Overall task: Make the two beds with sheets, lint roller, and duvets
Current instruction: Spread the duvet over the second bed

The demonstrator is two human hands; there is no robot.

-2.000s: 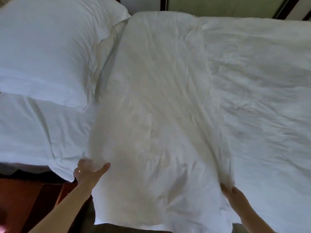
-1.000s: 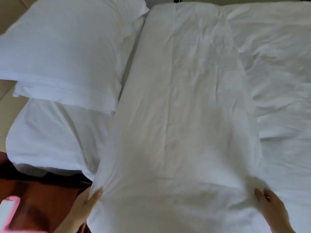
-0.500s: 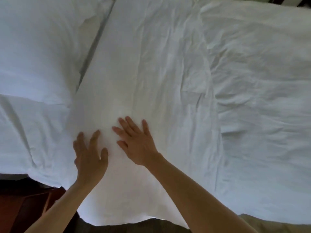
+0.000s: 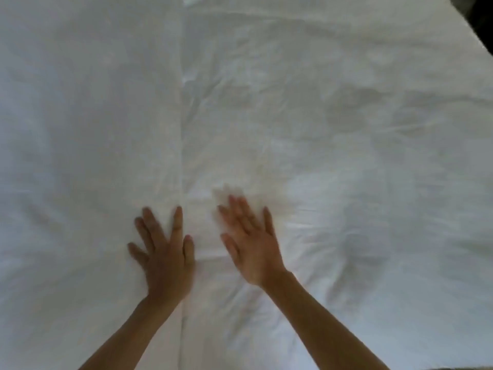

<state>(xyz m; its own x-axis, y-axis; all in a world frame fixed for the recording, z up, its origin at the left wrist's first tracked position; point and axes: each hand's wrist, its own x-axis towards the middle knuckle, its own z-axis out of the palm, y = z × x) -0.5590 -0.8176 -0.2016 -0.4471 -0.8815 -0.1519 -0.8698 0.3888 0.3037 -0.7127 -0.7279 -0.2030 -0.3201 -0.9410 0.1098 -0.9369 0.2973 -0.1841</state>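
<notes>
A white duvet [image 4: 333, 124] fills almost the whole head view, wrinkled on the right and smoother on the left. A straight fold edge [image 4: 182, 129] runs from the top down the middle-left. My left hand [image 4: 165, 252] lies flat on the duvet with fingers spread, right on that fold edge. My right hand [image 4: 250, 241] presses flat beside it, just to the right, its fingertips blurred by motion. Neither hand holds any fabric.
The bed's far right corner [image 4: 477, 36] drops off into a dark gap at the top right. A sliver of the bed's near edge [image 4: 453, 367] shows at the bottom right. The pillows are out of view.
Both hands let go of the duvet's near edge and now press flat on top. The view has shifted to the right and closer, so the pillows and floor have left the frame.
</notes>
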